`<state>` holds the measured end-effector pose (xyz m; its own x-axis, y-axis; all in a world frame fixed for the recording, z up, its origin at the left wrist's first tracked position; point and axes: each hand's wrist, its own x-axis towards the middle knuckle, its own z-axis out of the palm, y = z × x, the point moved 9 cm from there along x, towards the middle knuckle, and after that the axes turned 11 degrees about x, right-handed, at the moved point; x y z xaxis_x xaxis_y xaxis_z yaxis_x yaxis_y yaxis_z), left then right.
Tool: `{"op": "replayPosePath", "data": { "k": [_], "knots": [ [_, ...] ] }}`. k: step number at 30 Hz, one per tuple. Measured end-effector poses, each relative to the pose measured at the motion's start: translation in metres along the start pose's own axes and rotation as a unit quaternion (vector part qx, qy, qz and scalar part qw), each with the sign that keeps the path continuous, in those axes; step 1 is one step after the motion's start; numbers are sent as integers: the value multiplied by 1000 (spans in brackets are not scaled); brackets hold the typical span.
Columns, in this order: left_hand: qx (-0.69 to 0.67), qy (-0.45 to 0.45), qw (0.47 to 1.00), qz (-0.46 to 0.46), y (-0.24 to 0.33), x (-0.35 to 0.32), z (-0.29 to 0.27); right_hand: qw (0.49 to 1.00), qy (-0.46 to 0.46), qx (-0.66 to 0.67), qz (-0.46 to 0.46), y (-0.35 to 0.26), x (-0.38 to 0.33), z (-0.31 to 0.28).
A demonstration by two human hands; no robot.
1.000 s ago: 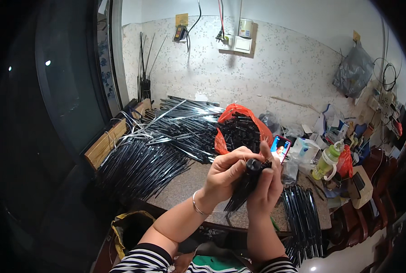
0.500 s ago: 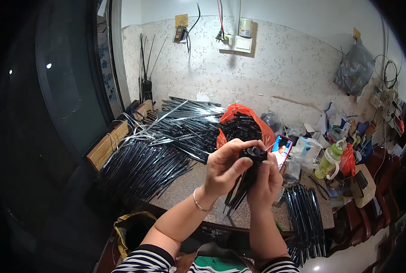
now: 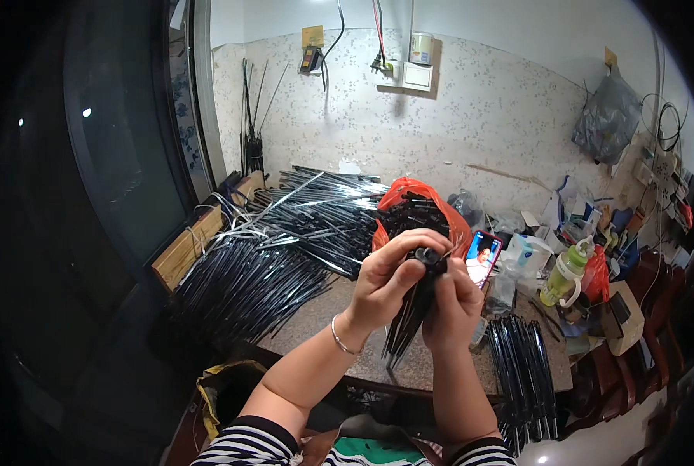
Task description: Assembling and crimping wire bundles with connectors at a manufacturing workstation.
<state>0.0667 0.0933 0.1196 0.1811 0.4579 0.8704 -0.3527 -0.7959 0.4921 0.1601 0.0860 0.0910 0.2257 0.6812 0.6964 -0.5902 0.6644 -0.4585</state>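
Heaped across the far left of the desk (image 3: 308,330): a big pile of black rods (image 3: 285,248), glossy and crossing one another, reaching to the window side. Behind the hands, an orange plastic bag (image 3: 413,203) stuffed with more black pieces. Just right of it, a phone (image 3: 483,256) propped up with its screen lit, then a green bottle (image 3: 562,272) among small boxes and clutter. At the desk's right front edge, a second, neater row of black rods (image 3: 522,373) lying side by side. Nothing between the camera and the hands. Raised above the desk's front edge, close together: left hand (image 3: 390,276) curled over the top of a bundle of black rods (image 3: 409,314), grip clenched on it, bracelet at the wrist; right hand (image 3: 452,299) wrapped round the same bundle from the other side, grip also clenched on it. Bundle roughly upright, its upper end pinched between both hands, its lower ends fanning down toward the desk. Both forearms rising from the lower edge in striped sleeves.
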Motion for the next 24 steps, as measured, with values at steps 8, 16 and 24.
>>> {"op": "replayPosePath", "data": {
  "k": [8,16,24],
  "knots": [
    [179,-128,968,-117,40,-23,30,937,-222,-269,-40,-63,-6,50],
    [72,-1,928,-365,-29,-111,-4,927,-100,-301,199,20,-65,-3],
    [195,-20,937,-290,-14,-123,-16,876,-224,-425,-34,-12,-89,41]
  ]
}}
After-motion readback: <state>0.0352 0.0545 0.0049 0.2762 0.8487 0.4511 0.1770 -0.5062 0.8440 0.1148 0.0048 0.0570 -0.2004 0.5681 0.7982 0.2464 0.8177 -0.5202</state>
